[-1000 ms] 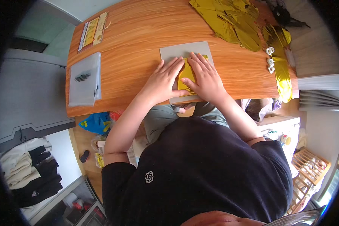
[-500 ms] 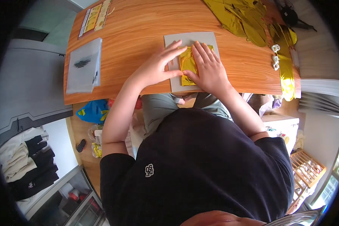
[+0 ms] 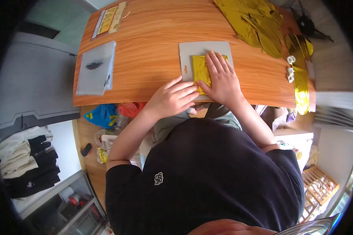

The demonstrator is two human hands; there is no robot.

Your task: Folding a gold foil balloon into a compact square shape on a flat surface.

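A folded piece of shiny gold foil (image 3: 200, 69) lies on a grey card (image 3: 187, 49) at the table's near edge. My right hand (image 3: 223, 83) rests flat across the right part of the foil, fingers stretched out and hiding some of it. Lower and to the left, my left hand (image 3: 173, 98) is open, its fingers spread and pointing at the foil's lower left corner. Those fingertips overlap the corner in view; whether they touch it I cannot tell. A small orange-edged slot shows in the card's left margin.
Gold foil sheets (image 3: 252, 24) spread over the far right, and a gold strip (image 3: 301, 84) hangs over the right edge beside small white rolls (image 3: 290, 69). Clear plastic sleeves (image 3: 96, 74) lie at left, a flat printed package (image 3: 109, 20) behind them. The wooden table (image 3: 153, 51) ends before my lap.
My left hand has drawn back toward me from the foil's upper left side to its lower left corner. The right hand stays flat on the foil. The view has shifted slightly.
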